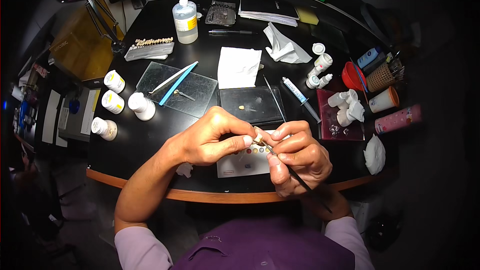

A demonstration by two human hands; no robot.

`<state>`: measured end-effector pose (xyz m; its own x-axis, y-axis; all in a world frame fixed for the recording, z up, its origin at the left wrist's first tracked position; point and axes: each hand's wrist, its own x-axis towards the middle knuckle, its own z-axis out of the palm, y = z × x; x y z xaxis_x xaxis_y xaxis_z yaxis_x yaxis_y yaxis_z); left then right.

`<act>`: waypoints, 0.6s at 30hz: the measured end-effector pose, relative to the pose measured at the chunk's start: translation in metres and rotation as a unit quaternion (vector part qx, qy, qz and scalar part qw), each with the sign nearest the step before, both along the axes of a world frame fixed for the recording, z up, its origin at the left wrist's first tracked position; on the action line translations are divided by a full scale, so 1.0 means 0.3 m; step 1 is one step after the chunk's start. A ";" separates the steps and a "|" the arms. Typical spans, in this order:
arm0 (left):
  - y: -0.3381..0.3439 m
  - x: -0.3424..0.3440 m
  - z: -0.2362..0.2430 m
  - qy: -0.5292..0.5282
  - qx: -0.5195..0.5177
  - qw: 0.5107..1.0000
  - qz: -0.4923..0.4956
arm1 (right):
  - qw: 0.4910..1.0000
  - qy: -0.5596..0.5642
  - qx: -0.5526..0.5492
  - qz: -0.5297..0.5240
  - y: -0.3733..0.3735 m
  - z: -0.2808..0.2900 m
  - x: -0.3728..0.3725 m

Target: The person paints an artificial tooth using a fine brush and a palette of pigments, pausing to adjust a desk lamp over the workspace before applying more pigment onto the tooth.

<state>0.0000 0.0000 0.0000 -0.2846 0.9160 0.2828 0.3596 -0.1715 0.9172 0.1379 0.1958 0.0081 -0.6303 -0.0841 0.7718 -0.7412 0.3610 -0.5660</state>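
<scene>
Left hand is closed, thumb and fingertips pinching a small pale tooth-like piece, held up above the near edge of the black round worktop. Right hand is clamped around a thin dark-handled brush, grip like a pen, tip touching the small piece; handle runs back toward the right wrist. Both hands meet at the centre, fingertips nearly touching.

Directly under the hands lies a white card with a row of coloured dots, partly covered. Just beyond it, a dark rectangular tray with a tiny pale bit on it. Left of that, a clear glass slab carrying a blue-handled instrument and a white-handled one beside it. A folded white paper towel sits behind the tray.

Left side: four small white jars, one standing beside the glass slab. Behind them, a strip of sample teeth on a grey holder. Far back, a clear plastic bottle with a yellow label. Right of the tray: a syringe with a blue label, a dark red tray holding small white bottles, a red bowl, a crumpled white tissue. Another crumpled tissue lies behind.
</scene>
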 end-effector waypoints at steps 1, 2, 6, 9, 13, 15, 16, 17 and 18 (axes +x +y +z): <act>0.001 0.002 0.004 -0.010 0.003 1.000 0.000 | 1.000 0.002 -0.003 0.002 -0.001 -0.001 0.000; 0.003 0.004 0.005 -0.020 0.006 1.000 -0.001 | 1.000 0.004 -0.006 0.004 -0.001 -0.001 0.000; 0.012 0.010 -0.007 0.026 0.040 0.999 0.020 | 1.000 -0.017 -0.019 -0.006 0.001 -0.003 0.019; 0.016 0.006 -0.015 0.067 0.055 0.996 0.029 | 0.999 -0.027 -0.028 0.002 0.006 -0.005 0.020; 0.023 0.005 -0.011 0.070 0.066 0.995 0.031 | 0.999 -0.033 -0.023 0.021 0.011 -0.002 0.016; 0.020 0.004 -0.014 0.087 0.073 0.993 0.033 | 0.999 -0.037 -0.022 0.026 0.009 0.000 0.017; 0.018 0.006 -0.012 0.097 0.078 0.992 0.038 | 0.998 -0.039 -0.026 0.029 0.007 0.003 0.019; 0.016 0.008 -0.009 0.106 0.082 0.990 0.043 | 0.998 -0.041 -0.030 0.032 0.005 0.005 0.021; 0.020 0.007 -0.012 0.104 0.083 0.990 0.043 | 0.998 -0.043 -0.029 0.031 0.008 0.001 0.021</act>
<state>0.0021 0.0059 -0.0035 -0.2792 0.8273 0.4875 0.5570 -0.2741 0.7840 0.1443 0.1982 0.0085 -0.6896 -0.0819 0.7195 -0.7088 0.2798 -0.6475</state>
